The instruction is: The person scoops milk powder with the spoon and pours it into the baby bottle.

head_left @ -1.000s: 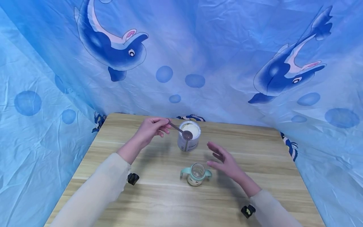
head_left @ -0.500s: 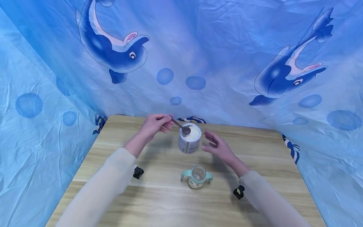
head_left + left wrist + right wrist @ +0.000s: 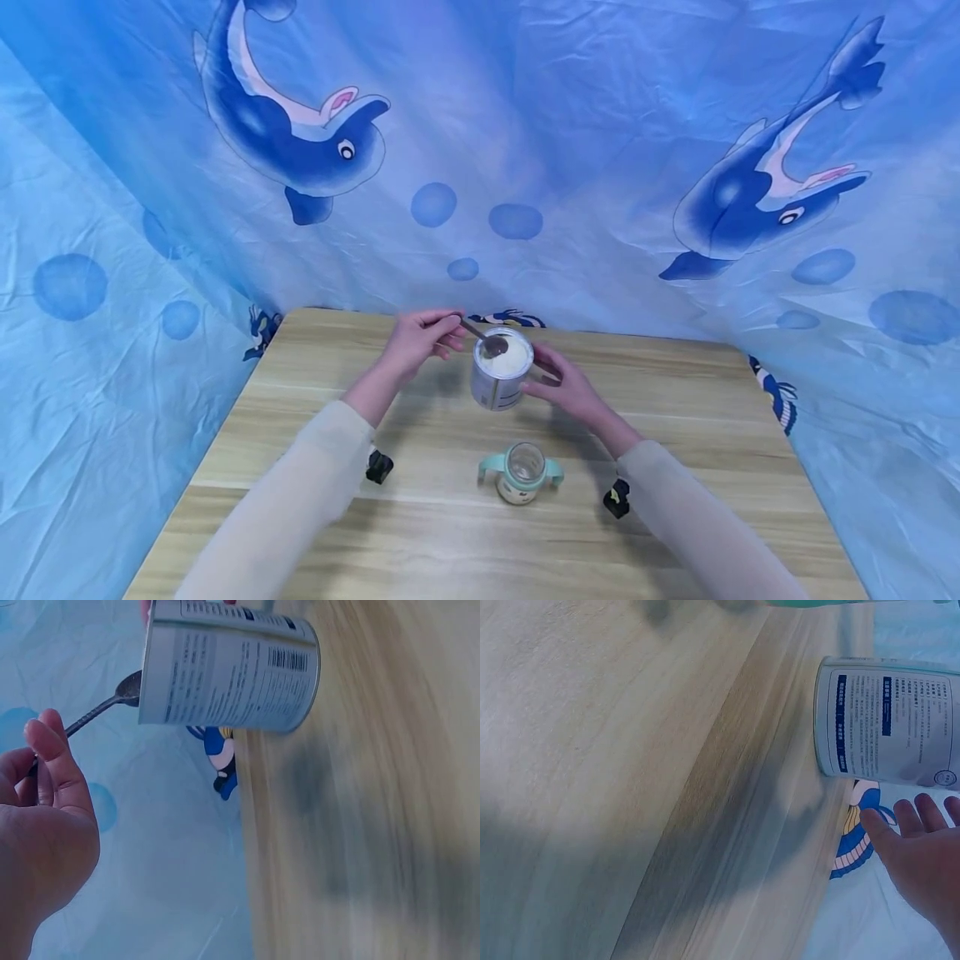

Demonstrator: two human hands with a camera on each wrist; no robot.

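Between thumb and fingers, my left hand (image 3: 418, 342) pinches the end of a dark brown spoon (image 3: 495, 345). The spoon's bowl overlaps the mouth of a tin can (image 3: 495, 393) filled with pale powder (image 3: 514, 360). In the left wrist view the spoon handle (image 3: 91, 716) slants up to the can's open end. My right hand (image 3: 564, 387) is beside the can's right side, fingers loosely curved. The right wrist view has its fingertips (image 3: 924, 806) close to the printed can wall (image 3: 889, 724).
In front of the can stands a clear bottle (image 3: 519, 485) with a mint-green collar and two handles, its mouth uncapped. A wooden table (image 3: 435, 542) carries everything. Behind it hangs a blue curtain (image 3: 600, 275) with dolphin prints.
My right hand has moved up and left, from near the bottle to the can's side. My left hand has shifted slightly right, bringing the spoon's bowl from the can's front rim over its mouth.
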